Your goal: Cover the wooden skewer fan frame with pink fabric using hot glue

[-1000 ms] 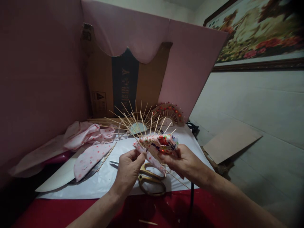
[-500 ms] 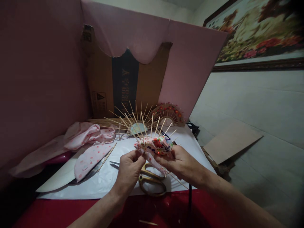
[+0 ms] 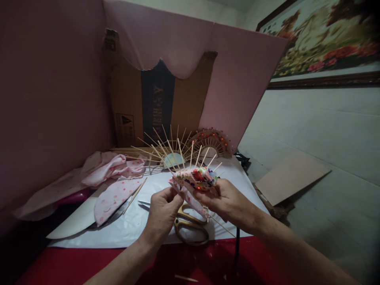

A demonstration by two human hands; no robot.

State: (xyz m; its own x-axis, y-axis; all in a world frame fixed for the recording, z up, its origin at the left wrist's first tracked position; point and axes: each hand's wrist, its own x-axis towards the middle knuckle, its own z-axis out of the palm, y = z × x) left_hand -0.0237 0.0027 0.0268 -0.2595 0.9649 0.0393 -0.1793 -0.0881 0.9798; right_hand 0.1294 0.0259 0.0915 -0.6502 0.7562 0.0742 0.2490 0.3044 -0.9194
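Between my hands is a fan-shaped piece covered in floral fabric (image 3: 194, 177), with several thin wooden sticks (image 3: 192, 152) spreading upward from it. My left hand (image 3: 166, 208) pinches the fabric's lower left edge between thumb and fingers. Around the right end of the same piece, my right hand (image 3: 225, 200) is closed, its thumb along the lower edge. A strip of pink fabric (image 3: 192, 202) hangs below, and a thin stick slants down past it. Under my hands lie scissors (image 3: 191, 231) with gold-coloured handles, blades pointing left and partly hidden by my left hand.
Left on the white sheet (image 3: 118, 237) lie a dotted pink half-round piece (image 3: 114, 202), two loose sticks (image 3: 135, 196) and crumpled pink cloth (image 3: 114, 170). Behind stand another stick fan (image 3: 173, 160) and a brown fan with red lights (image 3: 212, 138). Pink-covered cardboard (image 3: 237, 79) rises at the back.
Both hands keep their grip on the fabric-covered piece. It has tilted very slightly, and the whole view has shifted a little.
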